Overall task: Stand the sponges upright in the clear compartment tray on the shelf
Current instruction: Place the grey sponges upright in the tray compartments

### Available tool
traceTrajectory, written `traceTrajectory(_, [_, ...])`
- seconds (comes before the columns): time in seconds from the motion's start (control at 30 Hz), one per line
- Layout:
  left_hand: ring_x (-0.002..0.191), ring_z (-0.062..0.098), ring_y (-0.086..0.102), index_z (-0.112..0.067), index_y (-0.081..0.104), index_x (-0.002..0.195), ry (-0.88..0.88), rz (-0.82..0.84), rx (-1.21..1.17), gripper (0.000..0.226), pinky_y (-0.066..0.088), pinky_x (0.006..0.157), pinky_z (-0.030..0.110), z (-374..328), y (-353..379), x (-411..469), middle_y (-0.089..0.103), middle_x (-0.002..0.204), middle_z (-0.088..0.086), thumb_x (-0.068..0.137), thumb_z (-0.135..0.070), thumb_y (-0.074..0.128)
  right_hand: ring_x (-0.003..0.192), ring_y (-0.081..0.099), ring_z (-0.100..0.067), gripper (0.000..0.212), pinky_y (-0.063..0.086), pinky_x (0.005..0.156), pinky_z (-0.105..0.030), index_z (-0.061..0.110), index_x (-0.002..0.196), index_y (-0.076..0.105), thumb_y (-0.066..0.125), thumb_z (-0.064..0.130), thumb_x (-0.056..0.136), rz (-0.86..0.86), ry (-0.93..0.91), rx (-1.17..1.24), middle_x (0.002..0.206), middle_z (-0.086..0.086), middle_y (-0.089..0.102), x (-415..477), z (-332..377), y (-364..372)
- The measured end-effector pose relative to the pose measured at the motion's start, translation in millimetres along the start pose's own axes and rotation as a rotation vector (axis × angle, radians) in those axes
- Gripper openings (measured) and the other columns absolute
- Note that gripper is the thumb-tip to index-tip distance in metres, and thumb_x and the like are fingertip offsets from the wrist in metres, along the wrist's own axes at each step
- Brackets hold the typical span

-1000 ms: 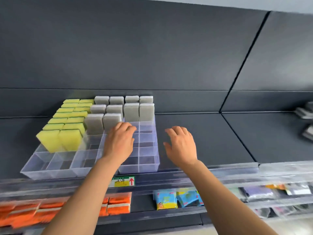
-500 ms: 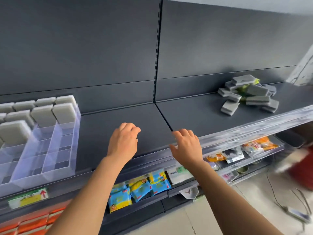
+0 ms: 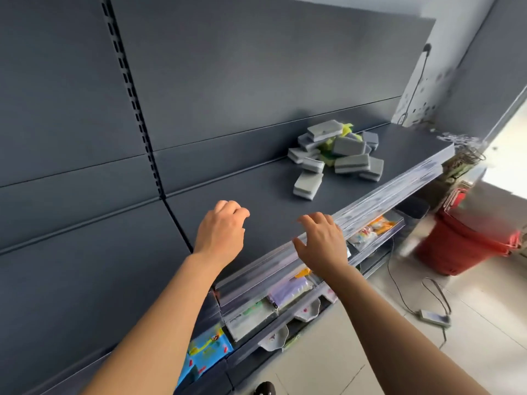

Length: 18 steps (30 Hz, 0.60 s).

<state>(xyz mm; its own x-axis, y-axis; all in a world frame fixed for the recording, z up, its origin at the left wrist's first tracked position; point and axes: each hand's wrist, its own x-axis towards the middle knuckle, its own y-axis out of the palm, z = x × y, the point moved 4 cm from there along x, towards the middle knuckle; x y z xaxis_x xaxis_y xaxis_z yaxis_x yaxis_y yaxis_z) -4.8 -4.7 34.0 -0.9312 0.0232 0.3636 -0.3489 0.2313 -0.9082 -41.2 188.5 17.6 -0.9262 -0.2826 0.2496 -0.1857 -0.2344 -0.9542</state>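
Note:
A loose pile of grey sponges (image 3: 339,155), with a few yellow-green ones (image 3: 328,145) buried in it, lies on the dark shelf (image 3: 256,195) toward its right end. My left hand (image 3: 221,233) hovers over the shelf with loosely curled fingers and holds nothing. Over the shelf's front edge my right hand (image 3: 320,240) is held with fingers spread, also empty. Both hands are well short of the pile. The clear compartment tray is out of view to the left.
Below the shelf a clear front rail (image 3: 370,201) tops lower racks of packaged goods (image 3: 288,292). Stacked red baskets (image 3: 467,240) stand on the floor at right, with a cable and adapter (image 3: 433,317) nearby. The dark back panel (image 3: 228,81) rises behind.
The view has swung right, so the tray with its upright sponges has left the frame and the sponge pile has come closer. Both hands moved right along the shelf, still empty.

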Motion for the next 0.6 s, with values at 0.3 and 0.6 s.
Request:
traceTrajectory(0.3, [0.115, 0.017, 0.042, -0.019, 0.056, 0.118, 0.022, 0.054, -0.075, 0.029, 0.043, 0.086, 0.03, -31.4, 60.5, 121.6, 0.054, 0.12, -0.004, 0.09, -0.021, 0.057, 0.12, 0.041, -0.024, 0.045, 0.035, 0.097, -0.033, 0.02, 0.127, 0.048, 0.059, 0.034, 0.086, 0.016, 0.053, -0.037, 0.128, -0.001, 0.05, 102.8, -74.9, 0.6])
traceTrajectory(0.6, [0.113, 0.022, 0.043, -0.012, 0.052, 0.121, -0.086, 0.235, -0.088, 0.05, 0.042, 0.09, 0.034, -58.8, 119.2, 194.5, 0.052, 0.117, 0.005, 0.089, -0.051, 0.05, 0.116, 0.044, -0.026, 0.045, 0.037, 0.094, -0.033, 0.016, 0.127, 0.046, 0.06, 0.03, 0.087, -0.03, 0.011, 0.039, 0.125, -0.003, 0.051, 184.5, -107.3, 12.5])
